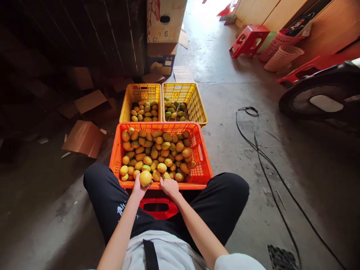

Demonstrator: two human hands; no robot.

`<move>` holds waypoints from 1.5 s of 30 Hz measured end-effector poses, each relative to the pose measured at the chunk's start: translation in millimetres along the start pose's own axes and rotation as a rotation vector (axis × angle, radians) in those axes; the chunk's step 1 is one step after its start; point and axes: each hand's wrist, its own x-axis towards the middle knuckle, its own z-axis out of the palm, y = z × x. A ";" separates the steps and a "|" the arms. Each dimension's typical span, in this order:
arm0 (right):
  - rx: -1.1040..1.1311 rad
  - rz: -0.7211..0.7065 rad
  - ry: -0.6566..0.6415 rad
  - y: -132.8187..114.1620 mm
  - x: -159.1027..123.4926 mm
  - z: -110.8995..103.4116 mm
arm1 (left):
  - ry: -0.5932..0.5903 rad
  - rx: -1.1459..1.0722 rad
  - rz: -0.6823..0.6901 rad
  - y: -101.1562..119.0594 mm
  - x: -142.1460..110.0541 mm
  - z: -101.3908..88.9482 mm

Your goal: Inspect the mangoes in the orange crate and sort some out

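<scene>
My left hand (138, 189) is closed around a round yellow fruit (145, 178), held just above the front rim of the orange crate (204, 157). Beside it, my right hand (169, 186) is closed, its fingers curled down at that rim near a yellow-green fruit. What its fingers hold, if anything, is hidden. The orange crate contains a thick layer of oval fruits (154, 144), yellow to brownish, some greenish. Behind it stand a left yellow crate (125, 105) with several yellowish fruits and a right yellow crate (198, 103) with several greener ones.
A red stool (158, 213) shows between my knees. Cardboard pieces (84, 138) lie at the left, and stacked boxes (165, 22) stand behind the crates. A black cable (260, 150) crosses the floor at the right, near a vehicle wheel (317, 99). Another red stool (250, 39) stands farther back.
</scene>
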 end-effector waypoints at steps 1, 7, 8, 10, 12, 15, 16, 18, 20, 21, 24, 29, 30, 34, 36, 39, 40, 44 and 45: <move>-0.093 0.004 -0.021 5.6 -5.4 7.7 | 0.022 -0.016 0.000 0.4 1.7 2.2; -0.193 -0.021 0.033 6.6 -3.2 12.6 | 0.063 -0.082 0.017 54.2 19.4 83.1; -0.213 -0.024 0.036 6.3 -2.5 12.4 | -0.004 -0.099 0.098 74.8 21.1 106.6; -0.255 -0.034 0.035 7.1 -2.4 13.2 | -0.201 -0.133 0.289 121.1 19.3 152.7; -0.262 -0.047 0.040 8.5 -3.3 14.6 | -0.385 -0.117 0.427 164.6 9.9 187.1; -0.264 -0.074 0.062 9.2 -4.8 15.7 | -0.465 0.034 0.594 197.3 -10.6 197.5; -0.289 -0.080 0.066 8.8 -5.3 15.7 | -0.455 0.121 0.653 195.2 -15.5 188.8; -0.372 -0.081 0.054 7.3 -6.0 15.2 | -0.402 0.377 0.759 171.3 -17.6 156.9; -0.454 -0.081 0.031 5.6 -6.5 14.6 | -0.297 0.720 0.780 128.1 -9.8 114.4; -0.480 -0.084 0.022 4.8 -6.7 14.4 | -0.238 0.920 0.741 103.2 -3.6 92.9; -0.515 -0.088 0.014 3.3 -6.6 13.8 | -0.079 1.614 0.487 36.9 15.5 41.0; -0.529 -0.091 0.016 2.0 -6.1 13.0 | -0.028 2.047 0.401 3.9 40.0 16.9; -0.531 -0.093 0.019 2.1 -6.2 13.1 | -0.046 2.066 0.441 6.8 45.7 18.9; -0.538 -0.104 0.045 4.8 -5.8 15.4 | 0.005 2.155 0.518 26.5 74.0 35.5; -0.541 -0.123 0.068 7.8 -5.0 17.8 | 0.003 2.210 0.616 37.3 90.2 47.4; -0.543 -0.163 0.103 13.7 -3.8 22.5 | -0.050 2.301 0.792 54.2 115.8 70.5; -0.544 -0.177 0.112 16.0 -3.5 24.3 | -0.075 2.322 0.856 60.1 124.6 79.6; -0.544 -0.217 0.159 26.3 -3.5 32.8 | -0.103 2.401 1.021 82.2 159.4 117.6; -0.543 -0.229 0.172 29.0 -3.6 35.1 | -0.094 2.423 1.033 86.2 167.3 125.5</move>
